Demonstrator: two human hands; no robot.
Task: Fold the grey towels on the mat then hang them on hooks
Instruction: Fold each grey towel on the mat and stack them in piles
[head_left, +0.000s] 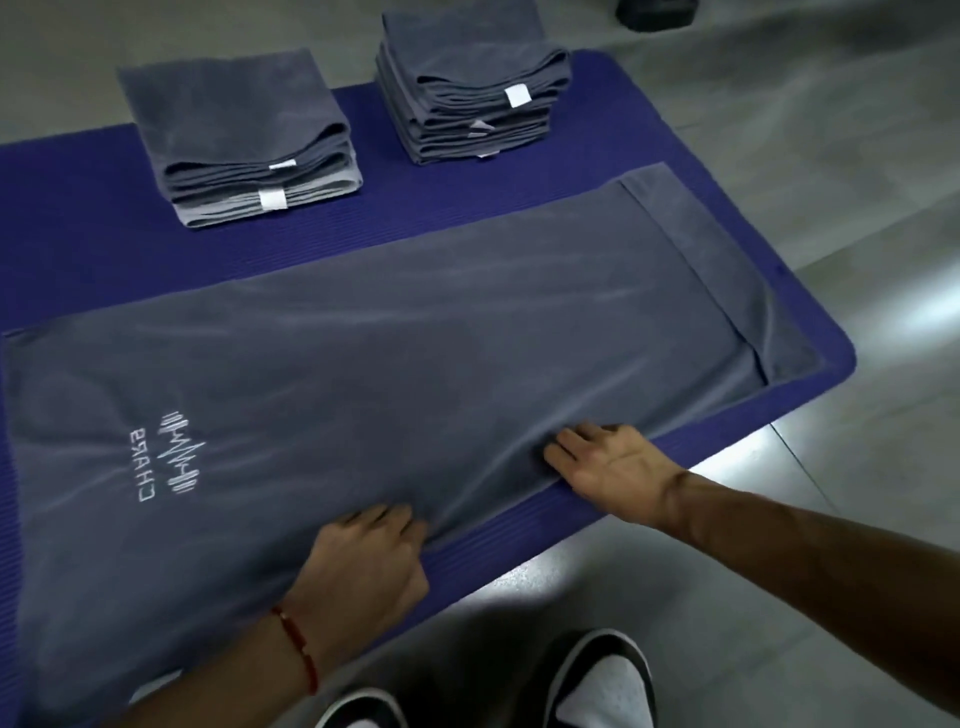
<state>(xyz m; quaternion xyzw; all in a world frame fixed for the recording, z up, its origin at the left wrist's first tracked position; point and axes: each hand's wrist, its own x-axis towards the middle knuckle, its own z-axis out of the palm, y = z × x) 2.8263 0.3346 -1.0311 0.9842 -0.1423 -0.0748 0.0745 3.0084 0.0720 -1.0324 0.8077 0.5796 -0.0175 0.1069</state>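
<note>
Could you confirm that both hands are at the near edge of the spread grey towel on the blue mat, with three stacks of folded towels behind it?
Not quite: the head view shows two stacks, not three. The rest holds.

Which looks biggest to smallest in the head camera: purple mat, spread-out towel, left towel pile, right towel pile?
1. purple mat
2. spread-out towel
3. left towel pile and right towel pile: too alike to rank.

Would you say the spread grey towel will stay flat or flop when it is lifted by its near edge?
Probably flop: the spread towel already bunches into creases at the left hand and right hand. It looks thin, so likely light. The ribbed mat may drag it.
</note>
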